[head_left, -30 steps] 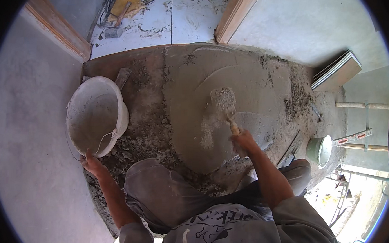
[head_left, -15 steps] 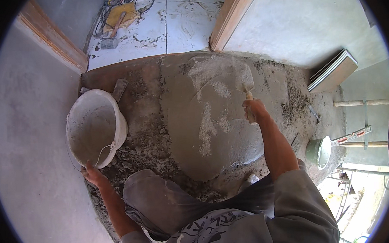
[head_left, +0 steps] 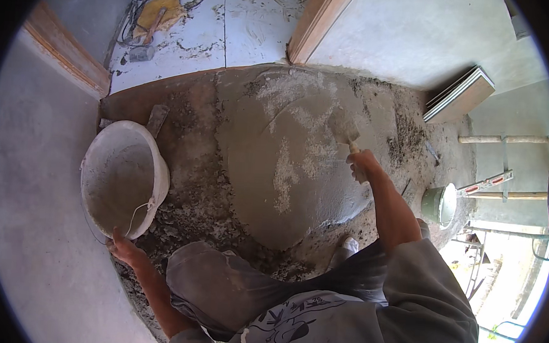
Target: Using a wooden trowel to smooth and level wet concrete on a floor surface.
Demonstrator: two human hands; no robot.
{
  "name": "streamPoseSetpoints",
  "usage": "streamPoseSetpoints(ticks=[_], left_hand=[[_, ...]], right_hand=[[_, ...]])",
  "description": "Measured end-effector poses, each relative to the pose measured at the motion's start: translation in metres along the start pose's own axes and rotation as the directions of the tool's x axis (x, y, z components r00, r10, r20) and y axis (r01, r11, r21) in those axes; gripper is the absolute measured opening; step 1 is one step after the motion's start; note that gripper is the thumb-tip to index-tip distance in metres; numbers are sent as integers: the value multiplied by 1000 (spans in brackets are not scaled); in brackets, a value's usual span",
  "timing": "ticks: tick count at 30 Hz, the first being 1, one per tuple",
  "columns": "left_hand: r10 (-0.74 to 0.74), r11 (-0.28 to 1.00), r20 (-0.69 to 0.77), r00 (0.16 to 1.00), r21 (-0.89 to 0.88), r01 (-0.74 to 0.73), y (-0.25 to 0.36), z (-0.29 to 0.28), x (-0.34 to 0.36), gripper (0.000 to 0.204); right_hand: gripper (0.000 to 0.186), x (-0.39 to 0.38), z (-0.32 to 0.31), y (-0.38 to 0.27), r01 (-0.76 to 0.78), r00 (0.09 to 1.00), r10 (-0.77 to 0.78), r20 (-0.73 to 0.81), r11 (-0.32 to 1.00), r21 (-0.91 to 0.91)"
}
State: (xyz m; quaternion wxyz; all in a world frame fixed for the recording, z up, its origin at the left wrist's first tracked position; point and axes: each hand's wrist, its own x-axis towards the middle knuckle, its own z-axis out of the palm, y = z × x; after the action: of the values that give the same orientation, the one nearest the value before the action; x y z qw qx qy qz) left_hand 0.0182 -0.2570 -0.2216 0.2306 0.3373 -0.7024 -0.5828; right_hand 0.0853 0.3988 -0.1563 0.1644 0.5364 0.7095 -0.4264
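My right hand (head_left: 364, 165) is closed round the handle of a trowel (head_left: 345, 130), whose blade rests on a patch of wet grey mortar (head_left: 254, 201) spread over the floor. Pale dry powder (head_left: 283, 178) lies in streaks across the mortar, left of the blade and beyond it. At the left, my left hand (head_left: 126, 249) grips the near rim of a large pale bucket (head_left: 160, 187), tilted so its mouth shows. The inside of the bucket is coated with grey cement, and a thin cord hangs at its rim.
White floor tiles (head_left: 194, 37) lie beyond the doorway, with a hammer (head_left: 145, 48) and tangled cables. Stacked tiles (head_left: 461, 97) lean against the right wall. A smaller green bucket (head_left: 433, 204) and a spirit level (head_left: 488, 183) stand farther right. Rough bare ground (head_left: 194, 161) borders the mortar.
The trowel has shifted slightly nearer and its blade now points more to the left. More powder lies spread near the blade. My left hand stays on the bucket; the whole view has shifted a little.
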Motion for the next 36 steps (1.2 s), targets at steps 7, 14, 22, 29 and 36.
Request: streamPoseSetpoints(ticks=[7, 14, 22, 29, 36], left_hand=[[-78, 997, -29, 997, 20, 79, -1, -2, 2, 37], [169, 980, 110, 980, -129, -155, 44, 21, -32, 38], [220, 974, 197, 955, -99, -204, 90, 47, -59, 39], [266, 923, 367, 892, 169, -345, 104, 51, -105, 41], [266, 878, 478, 837, 239, -415, 112, 60, -101, 43]], right_hand=[[22, -25, -5, -24, 46, 990, -89, -109, 935, -351], [33, -121, 55, -77, 390, 921, -371, 121, 867, -310], [30, -194, 192, -181, 743, 363, -725, 586, -155, -651], [22, -197, 256, -198, 757, 636, -298, 712, 65, -650], [32, -167, 249, -129, 665, 577, -210, 789, 682, -305]])
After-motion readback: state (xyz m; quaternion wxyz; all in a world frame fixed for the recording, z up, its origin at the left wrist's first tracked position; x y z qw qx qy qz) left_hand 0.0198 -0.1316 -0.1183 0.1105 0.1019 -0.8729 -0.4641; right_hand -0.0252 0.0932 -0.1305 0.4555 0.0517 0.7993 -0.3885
